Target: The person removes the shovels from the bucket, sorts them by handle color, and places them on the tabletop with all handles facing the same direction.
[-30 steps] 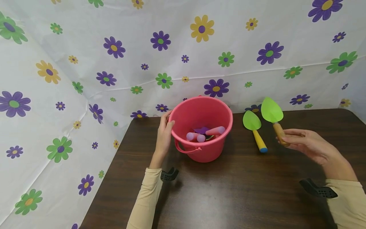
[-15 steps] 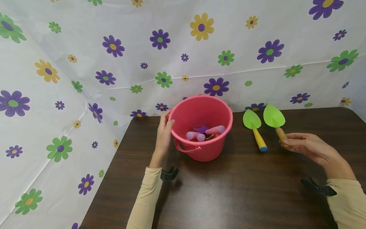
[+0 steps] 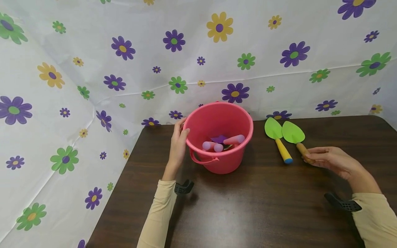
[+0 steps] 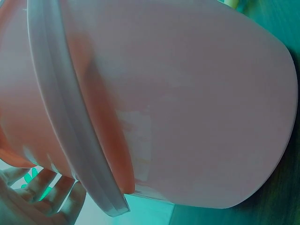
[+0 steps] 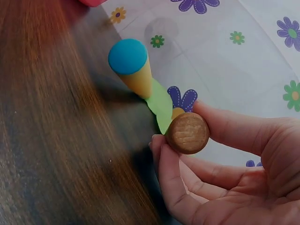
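Observation:
A pink bucket [image 3: 223,163] stands near the back of the table, its open top tilted toward me. My left hand [image 3: 178,144] grips its left rim, thumb inside and fingers outside; the left wrist view shows the bucket wall [image 4: 197,108] close up beside the fingers. Between thumb and fingertips, my right hand [image 3: 335,162] pinches the wooden handle [image 5: 188,133] of a green-bladed trowel [image 3: 293,132]. That blade lies right beside the blade of a second green trowel [image 3: 283,150], which has a yellow handle with a blue end [image 5: 128,56].
Inside the bucket are several pieces with pink and lilac rounded handles [image 3: 234,139] and a purple piece [image 3: 219,139]. The dark wooden table [image 3: 248,213] meets a flower-printed white sheet [image 3: 186,69] at the back and left.
My right hand has brought the wooden-handled trowel down and slightly left, so its blade now sits low beside the other trowel. The left hand stays on the bucket rim.

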A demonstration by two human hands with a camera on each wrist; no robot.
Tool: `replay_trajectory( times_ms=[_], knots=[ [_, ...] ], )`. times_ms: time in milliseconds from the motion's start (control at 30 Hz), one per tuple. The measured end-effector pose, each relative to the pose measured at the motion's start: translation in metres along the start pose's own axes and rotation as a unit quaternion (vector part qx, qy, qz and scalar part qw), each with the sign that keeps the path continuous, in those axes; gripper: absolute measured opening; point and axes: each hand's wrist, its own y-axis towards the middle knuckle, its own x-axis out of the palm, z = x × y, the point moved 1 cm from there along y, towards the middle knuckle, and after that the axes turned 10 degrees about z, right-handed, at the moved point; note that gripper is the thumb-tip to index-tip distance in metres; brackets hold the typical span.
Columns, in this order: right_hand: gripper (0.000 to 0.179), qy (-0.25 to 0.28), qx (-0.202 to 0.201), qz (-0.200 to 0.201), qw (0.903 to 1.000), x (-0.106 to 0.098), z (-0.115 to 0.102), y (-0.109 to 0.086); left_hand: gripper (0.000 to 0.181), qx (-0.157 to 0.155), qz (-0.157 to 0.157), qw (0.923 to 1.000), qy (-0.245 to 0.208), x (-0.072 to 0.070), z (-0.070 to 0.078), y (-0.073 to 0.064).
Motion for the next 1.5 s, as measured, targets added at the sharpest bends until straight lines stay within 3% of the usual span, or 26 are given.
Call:
replay_trajectory(
  times_ms=[267,467,600,733,800,867,933,967,1000,1033,1100,1167,1233,1333,1500],
  knots=[
    [0.059,-0.066,-0.013,0.020,0.9976,0.001,-0.002,-0.004,0.051,0.002,-0.002,1.0000,-0.001,-0.001,-0.002,0.001],
    [0.060,-0.176,-0.043,0.048,0.9823,0.005,-0.012,-0.008,0.051,0.004,-0.002,1.0000,0.002,-0.001,-0.001,0.001],
    [0.056,-0.269,-0.077,0.079,0.9568,0.006,-0.024,-0.016,0.051,0.006,-0.001,1.0000,0.005,0.000,-0.001,0.000],
    [0.056,-0.326,-0.131,0.154,0.9235,0.013,-0.048,-0.034,0.051,0.009,0.000,0.9999,0.007,0.000,-0.001,0.001],
    [0.055,-0.295,-0.154,0.177,0.9263,0.022,-0.065,-0.044,0.050,0.011,0.001,0.9999,0.007,0.000,-0.001,0.001],
    [0.047,-0.210,-0.183,0.175,0.9444,0.030,-0.080,-0.052,0.051,0.011,0.002,0.9999,0.007,0.000,-0.001,0.002],
    [0.038,-0.062,-0.217,0.138,0.9643,0.037,-0.090,-0.058,0.051,0.011,0.003,0.9999,0.006,0.001,-0.001,0.002],
    [0.034,0.022,-0.236,0.112,0.9652,0.039,-0.094,-0.059,0.051,0.010,0.003,0.9999,0.006,0.000,-0.001,0.002],
    [0.034,0.106,-0.251,0.084,0.9585,0.040,-0.097,-0.060,0.051,0.009,0.002,0.9999,0.006,0.000,-0.001,0.002],
    [0.035,0.188,-0.266,0.055,0.9439,0.042,-0.099,-0.061,0.051,0.009,0.002,0.9999,0.006,0.000,-0.001,0.002],
    [0.041,0.318,-0.278,0.003,0.9064,0.044,-0.101,-0.060,0.052,0.007,0.001,1.0000,0.004,-0.001,-0.002,0.002],
    [0.049,0.403,-0.280,-0.044,0.8699,0.048,-0.103,-0.058,0.051,0.006,0.003,1.0000,0.007,-0.001,-0.002,0.002],
    [0.056,0.455,-0.271,-0.088,0.8435,0.052,-0.106,-0.057,0.051,0.006,0.003,1.0000,0.006,-0.002,-0.002,0.002],
    [0.062,0.474,-0.264,-0.144,0.8276,0.061,-0.114,-0.059,0.051,0.009,0.003,0.9999,0.006,-0.002,-0.002,0.002],
    [0.063,0.456,-0.271,-0.154,0.8336,0.082,-0.132,-0.065,0.051,0.010,0.000,1.0000,0.002,0.000,-0.001,0.002]
  ],
)
